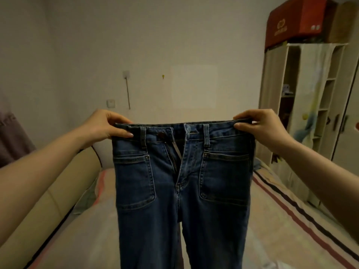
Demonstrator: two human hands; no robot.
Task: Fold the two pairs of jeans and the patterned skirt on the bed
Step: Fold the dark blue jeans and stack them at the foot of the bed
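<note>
Denim fills the middle of the view: a pair of dark blue jeans with two large patch pockets (pixel 180 183) hangs upright in the air above the bed, front side facing the camera, waistband stretched level, button undone and fly open, both legs dropping out of the bottom of the frame. Below and behind them lies the bed with a pale sheet striped in pink, dark red and black (pixel 281 220), running from near to far; the stripes show mostly along its right side and at the far left. A beige padded headboard or bolster (pixel 48 200) lines the bed's left edge. Beyond the bed stands a plain off-white wall (pixel 174 45) with a small socket plate and a thin cord hanging from a hook. At far right stands a cream wooden wardrobe with open shelves (pixel 303 105), and on its top rest red cardboard boxes (pixel 295 22) printed with gold characters, too blurred to read. No label on the jeans can be read.

The left hand (pixel 104 125) pinches the left end of the waistband, thumb on the front face, fingers curled over the top edge. The right hand (pixel 258 125) grips the right end of the waistband the same way, thumb pressed on the front, fingers folded over the top. Both forearms reach in bare from the near corners
</note>
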